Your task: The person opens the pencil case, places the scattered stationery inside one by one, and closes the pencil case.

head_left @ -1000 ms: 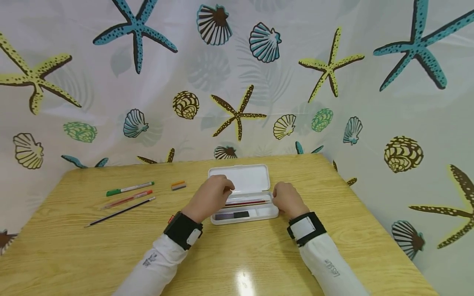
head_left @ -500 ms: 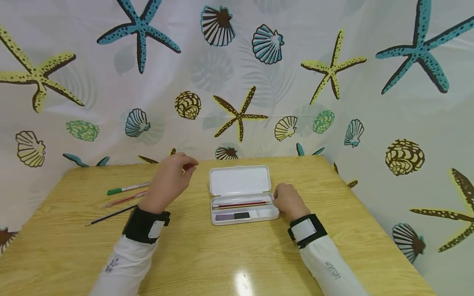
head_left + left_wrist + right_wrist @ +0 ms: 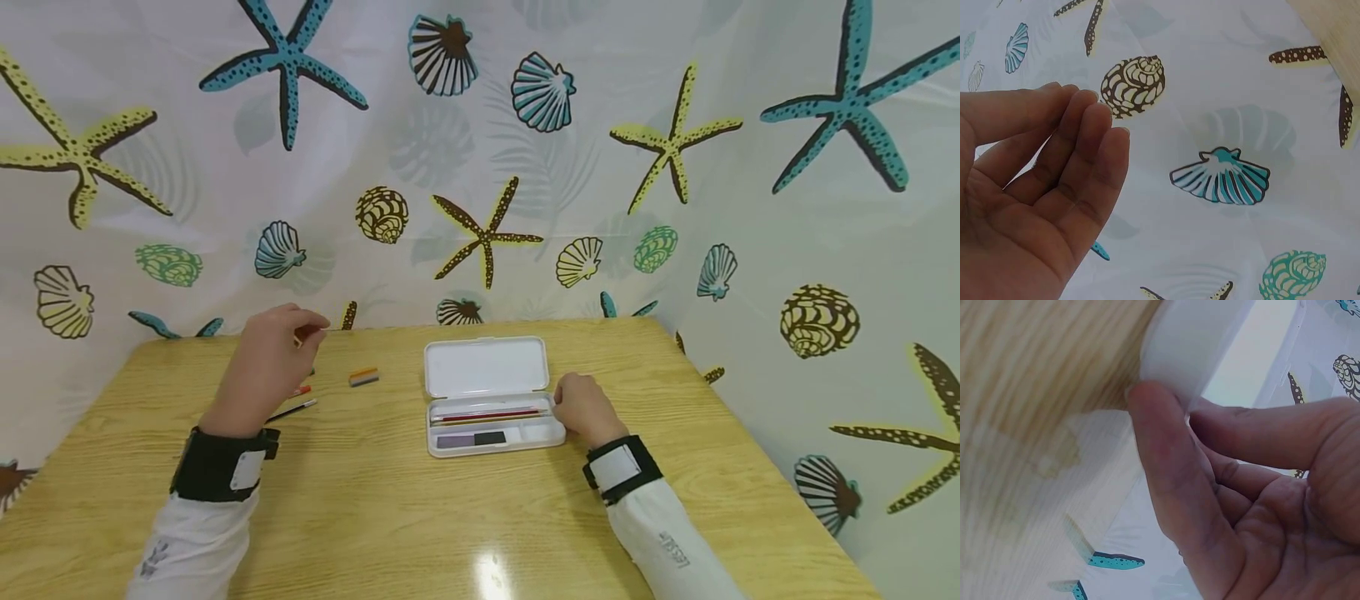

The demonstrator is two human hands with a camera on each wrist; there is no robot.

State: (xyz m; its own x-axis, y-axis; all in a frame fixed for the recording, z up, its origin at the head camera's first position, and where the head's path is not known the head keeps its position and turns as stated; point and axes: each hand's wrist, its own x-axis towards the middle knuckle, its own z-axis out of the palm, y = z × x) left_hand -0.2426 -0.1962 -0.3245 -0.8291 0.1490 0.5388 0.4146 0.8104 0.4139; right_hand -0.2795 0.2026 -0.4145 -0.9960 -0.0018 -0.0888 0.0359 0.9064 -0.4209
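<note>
A white pencil case (image 3: 486, 367) lies with its lid folded back on the table. Inside are a red pencil (image 3: 491, 415) beside other slim sticks, plus a purple block (image 3: 455, 442) and a black block (image 3: 490, 437). My right hand (image 3: 587, 407) pinches the case's right end between thumb and finger; the right wrist view shows the white wall (image 3: 1188, 350) at the fingertips. My left hand (image 3: 270, 358) is raised over the pens at left, holding nothing. Its fingers (image 3: 1110, 156) are loosely bent, with the thumb near them.
Partly hidden behind the left hand lie a dark pencil (image 3: 296, 409) and a red pen (image 3: 302, 390). Short orange (image 3: 363, 371) and grey (image 3: 364, 380) sticks lie between that hand and the case. A patterned cloth (image 3: 480, 150) hangs behind the table (image 3: 390, 517).
My left hand has moved left from over the pencil case, past the short sticks, to above the pens. The right hand stays at the case's right end.
</note>
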